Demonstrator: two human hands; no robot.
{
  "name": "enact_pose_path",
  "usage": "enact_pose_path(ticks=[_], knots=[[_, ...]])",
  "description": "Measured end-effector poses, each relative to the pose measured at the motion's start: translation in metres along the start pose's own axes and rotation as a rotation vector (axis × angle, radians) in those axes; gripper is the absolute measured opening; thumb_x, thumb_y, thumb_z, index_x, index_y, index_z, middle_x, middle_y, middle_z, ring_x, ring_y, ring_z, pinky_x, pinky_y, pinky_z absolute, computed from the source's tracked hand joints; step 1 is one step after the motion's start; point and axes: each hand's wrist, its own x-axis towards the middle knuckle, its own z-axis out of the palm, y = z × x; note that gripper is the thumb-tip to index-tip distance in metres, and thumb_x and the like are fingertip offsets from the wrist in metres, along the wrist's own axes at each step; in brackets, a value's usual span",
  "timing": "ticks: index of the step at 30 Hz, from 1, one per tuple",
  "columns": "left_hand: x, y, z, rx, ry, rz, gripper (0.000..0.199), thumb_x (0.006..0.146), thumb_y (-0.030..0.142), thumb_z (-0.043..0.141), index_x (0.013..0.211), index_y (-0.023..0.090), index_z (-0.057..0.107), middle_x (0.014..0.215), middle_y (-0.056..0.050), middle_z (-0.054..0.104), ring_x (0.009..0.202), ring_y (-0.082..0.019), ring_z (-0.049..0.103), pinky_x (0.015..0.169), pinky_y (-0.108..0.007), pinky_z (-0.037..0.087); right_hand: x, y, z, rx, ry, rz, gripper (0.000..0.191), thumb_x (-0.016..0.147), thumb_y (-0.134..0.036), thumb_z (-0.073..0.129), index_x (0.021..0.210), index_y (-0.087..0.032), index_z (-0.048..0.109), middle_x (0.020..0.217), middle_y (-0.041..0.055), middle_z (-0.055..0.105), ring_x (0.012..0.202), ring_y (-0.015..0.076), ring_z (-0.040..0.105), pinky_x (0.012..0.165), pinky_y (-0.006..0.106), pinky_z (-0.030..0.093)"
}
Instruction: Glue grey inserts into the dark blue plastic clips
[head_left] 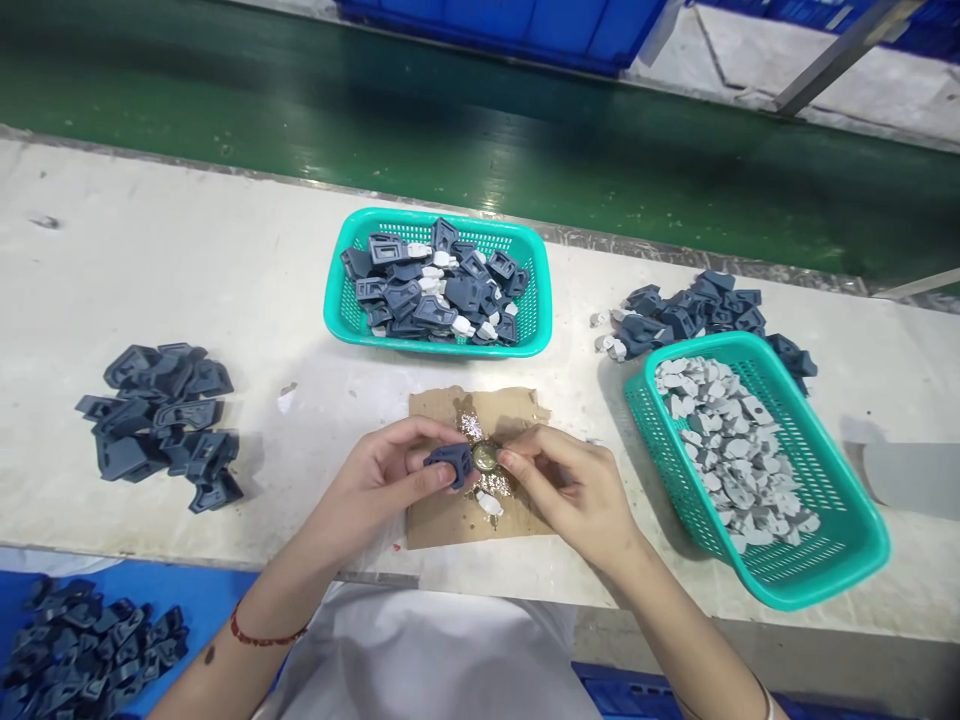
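Note:
My left hand (pixel 394 475) is closed around a dark blue-grey plastic part (pixel 450 463), held above a piece of brown cardboard (pixel 439 525). Close beside that part, my right hand (pixel 574 485) has its thumb and fingertips at a small round dish-like piece (pixel 486 458) with a shiny yellowish face; its exact kind I cannot make out. A small white-grey plastic piece (pixel 490 502) lies on the cardboard just below the hands. Wet-looking, glistening patches cover the cardboard's middle.
A green basket (pixel 337 325) behind the hands holds dark parts with white pieces. Another green basket (pixel 862 555) at right holds small grey-white pieces. Loose dark parts lie in piles left (pixel 161 420) and right (pixel 690 310). Beyond the table runs a green surface (pixel 300 120).

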Motion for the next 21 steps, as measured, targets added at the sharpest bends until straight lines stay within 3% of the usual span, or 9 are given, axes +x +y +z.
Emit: enact_pose_path(ticks=[5,10,13,17,21], knots=[[-0.0002,0.0001,0.0013,0.005,0.012,0.005,0.012,0.090,0.025,0.079,0.101,0.026,0.080,0.100,-0.001,0.078,0.085,-0.013,0.078,0.072,-0.015,0.060,-0.0014,0.0022,-0.0001,-0.010,0.029,0.060,0.018,0.099,-0.023,0.062,0.081,-0.019,0.065,0.071,-0.0014,0.068,0.060,0.0110,0.058,0.058,0.023,0.042],[0.0011,0.0001,0.0025,0.018,0.043,0.019,0.015,0.085,0.022,0.084,0.099,0.026,0.082,0.093,0.000,0.078,0.080,-0.009,0.075,0.076,-0.014,0.058,-0.0042,0.0024,0.0000,0.061,0.052,0.133,0.020,0.098,-0.028,0.064,0.080,-0.019,0.066,0.072,-0.0004,0.069,0.061,0.0117,0.058,0.058,0.024,0.042],[0.0015,0.0014,0.0033,0.024,0.076,0.032,0.016,0.078,0.022,0.090,0.092,0.025,0.084,0.088,0.001,0.077,0.073,-0.006,0.070,0.072,-0.011,0.057,-0.0044,0.0002,-0.0002,0.226,0.099,0.211,0.019,0.097,-0.030,0.067,0.080,-0.020,0.067,0.073,-0.0001,0.069,0.062,0.0117,0.059,0.057,0.023,0.044],[0.0002,0.0025,0.0029,-0.031,0.039,-0.004,0.022,0.076,0.037,0.091,0.094,0.027,0.085,0.076,0.000,0.075,0.066,-0.006,0.068,0.067,-0.011,0.054,-0.0003,-0.0022,-0.0010,0.514,0.175,0.267,0.015,0.093,-0.029,0.073,0.081,-0.021,0.069,0.070,-0.0018,0.069,0.058,0.0102,0.060,0.056,0.021,0.047],[-0.0041,0.0042,0.0045,0.029,-0.002,0.046,0.017,0.081,0.037,0.087,0.096,0.031,0.085,0.091,-0.001,0.072,0.083,-0.012,0.072,0.080,-0.019,0.057,0.0026,-0.0069,-0.0034,0.720,0.178,0.251,0.013,0.093,-0.029,0.075,0.083,-0.022,0.071,0.070,-0.0021,0.070,0.055,0.0097,0.061,0.055,0.022,0.050]])
